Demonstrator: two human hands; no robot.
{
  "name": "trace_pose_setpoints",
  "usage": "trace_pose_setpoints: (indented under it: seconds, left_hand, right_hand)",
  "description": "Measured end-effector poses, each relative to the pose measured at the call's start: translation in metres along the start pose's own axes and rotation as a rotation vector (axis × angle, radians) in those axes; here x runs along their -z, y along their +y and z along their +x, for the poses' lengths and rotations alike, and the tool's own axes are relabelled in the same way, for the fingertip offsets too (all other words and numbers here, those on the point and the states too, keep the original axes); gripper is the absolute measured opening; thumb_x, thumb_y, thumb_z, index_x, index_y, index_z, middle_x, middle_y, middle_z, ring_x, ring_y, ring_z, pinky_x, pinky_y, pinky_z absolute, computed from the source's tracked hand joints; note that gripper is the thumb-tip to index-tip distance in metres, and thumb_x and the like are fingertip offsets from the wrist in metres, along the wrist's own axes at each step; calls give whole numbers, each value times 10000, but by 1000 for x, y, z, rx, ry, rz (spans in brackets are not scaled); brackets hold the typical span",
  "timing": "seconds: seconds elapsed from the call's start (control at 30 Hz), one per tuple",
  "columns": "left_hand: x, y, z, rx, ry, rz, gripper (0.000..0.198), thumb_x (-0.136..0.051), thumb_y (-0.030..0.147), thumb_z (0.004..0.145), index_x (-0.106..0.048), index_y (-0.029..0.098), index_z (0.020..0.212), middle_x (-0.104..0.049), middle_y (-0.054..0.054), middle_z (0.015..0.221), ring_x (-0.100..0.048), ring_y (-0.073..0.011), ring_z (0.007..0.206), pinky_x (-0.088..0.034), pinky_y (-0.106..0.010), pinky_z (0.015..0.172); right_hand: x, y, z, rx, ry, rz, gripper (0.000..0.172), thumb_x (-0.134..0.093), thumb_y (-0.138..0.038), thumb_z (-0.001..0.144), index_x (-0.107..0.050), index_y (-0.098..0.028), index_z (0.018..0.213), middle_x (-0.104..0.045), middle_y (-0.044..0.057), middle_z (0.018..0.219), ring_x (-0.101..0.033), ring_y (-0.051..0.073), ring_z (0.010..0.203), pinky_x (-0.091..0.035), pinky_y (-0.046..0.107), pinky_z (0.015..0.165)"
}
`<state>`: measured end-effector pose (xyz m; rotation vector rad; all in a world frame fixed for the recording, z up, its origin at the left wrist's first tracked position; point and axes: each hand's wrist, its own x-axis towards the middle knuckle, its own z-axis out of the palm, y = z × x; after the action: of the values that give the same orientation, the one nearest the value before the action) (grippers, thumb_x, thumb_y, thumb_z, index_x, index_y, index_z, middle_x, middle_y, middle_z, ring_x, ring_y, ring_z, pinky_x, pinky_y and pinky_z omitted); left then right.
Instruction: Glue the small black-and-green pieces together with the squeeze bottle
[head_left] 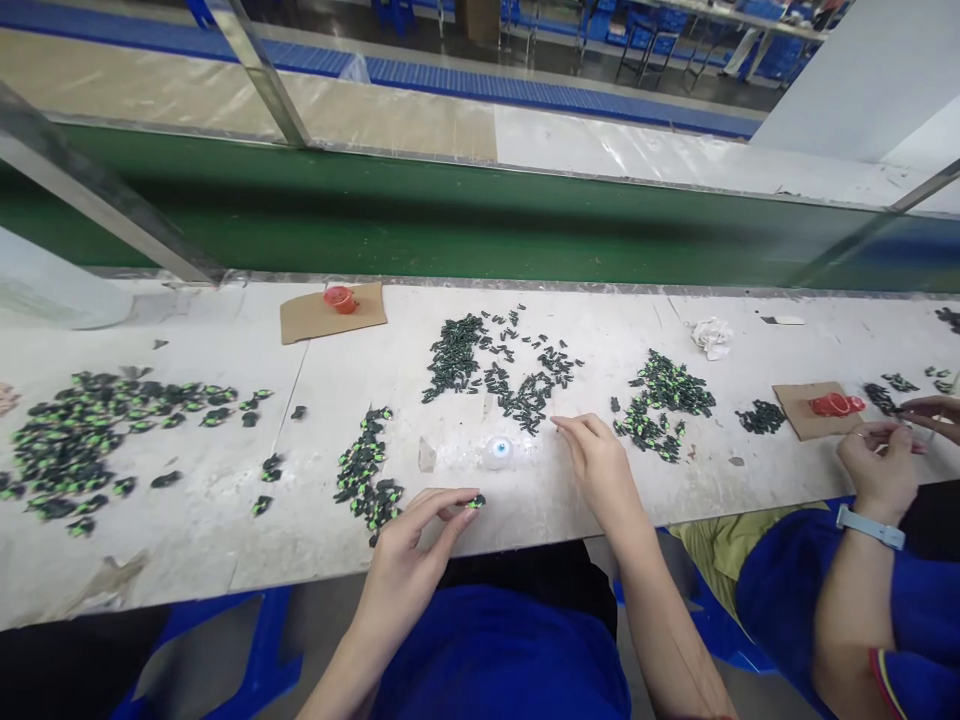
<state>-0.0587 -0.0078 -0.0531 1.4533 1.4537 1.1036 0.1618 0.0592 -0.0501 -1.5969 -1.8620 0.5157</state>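
Observation:
My left hand (420, 535) pinches a small black and green part (476, 501) between thumb and forefinger, above the front of the table. To its left lies a curved pile of similar black and green parts (367, 470). My right hand (601, 468) has its fingertips pressed together beside scattered small black pieces (529, 400); whatever may be between them is too small to make out. A denser heap of these black pieces (455, 355) lies farther back. Between my hands sits a white round bottle or container (499, 452) with a blue dot on top.
A large pile of black-green parts (67, 440) covers the table's left; another pile (671, 385) lies right of my right hand. A red cup (340, 299) stands on cardboard (300, 320). At right, a co-worker's hands (881, 465) work near a red container (831, 404). Crumpled tissue (712, 338) lies behind.

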Motion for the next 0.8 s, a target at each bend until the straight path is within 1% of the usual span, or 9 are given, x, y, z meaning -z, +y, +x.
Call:
trace_pose_setpoints:
  seconds: [0.13,0.2,0.23,0.3,0.37,0.5,0.6,0.7,0.8]
  left_hand:
    - [-8,14,1,17,-20,-39,145,-651,324,820,-728,213,874,-716,-38,805,-644,-164,687,-569,-275,695]
    - [-11,21,3,12,-18,-42,142,-658,311,813,-731,212,886,-716,-35,802,-641,-158,678,-566,-271,698]
    - [-12,23,4,2,-17,-40,140,-659,303,813,-733,214,892,-716,-32,799,-639,-154,674,-565,-269,699]
    - [-14,27,5,-21,-22,-37,136,-657,294,813,-737,218,892,-718,-30,794,-637,-152,670,-564,-267,694]
    - [-16,29,6,-27,-27,-32,137,-655,302,814,-740,218,880,-725,-33,801,-640,-156,673,-567,-273,692]
    - [-20,28,6,20,-40,-19,167,-654,342,815,-743,213,872,-736,-41,811,-650,-166,675,-575,-284,700]
    - [-23,26,5,45,-39,-16,185,-652,358,816,-748,210,870,-737,-43,811,-656,-166,677,-577,-283,703]
    - [-25,25,4,41,-33,-13,179,-655,357,815,-749,214,868,-740,-42,814,-669,-175,703,-578,-285,705]
    - [-26,24,4,19,-30,1,161,-654,342,819,-745,221,873,-740,-38,810,-681,-184,737,-580,-288,717]
  right_hand:
    - [10,-19,-29,-236,39,464,179,-570,-302,880,-731,-222,893,-701,40,807,-656,178,715,-553,298,672]
    - [7,-27,-41,-330,53,603,200,-591,-338,863,-730,-213,933,-691,26,763,-645,156,650,-557,282,637]
    - [5,-29,-45,-344,49,648,222,-588,-356,864,-729,-215,963,-683,22,759,-641,148,641,-558,277,636]
    - [0,-31,-50,-332,22,694,255,-569,-391,876,-730,-224,982,-668,21,768,-635,140,648,-556,271,646]
    - [-2,-29,-52,-340,-8,710,279,-560,-427,879,-734,-219,942,-660,22,754,-628,139,649,-550,270,652]
    - [-3,-24,-51,-456,-34,765,368,-575,-531,850,-709,-189,879,-636,12,663,-610,144,607,-543,272,611]
    - [-4,-23,-51,-494,-44,835,413,-622,-584,794,-699,-178,803,-631,4,617,-596,135,553,-538,267,568]
    - [-7,-26,-52,-519,-59,892,386,-701,-563,731,-711,-180,780,-685,20,647,-638,152,571,-565,287,586]
    - [-12,-33,-55,-533,-22,938,302,-753,-485,705,-726,-191,771,-747,51,730,-695,190,646,-597,335,660]
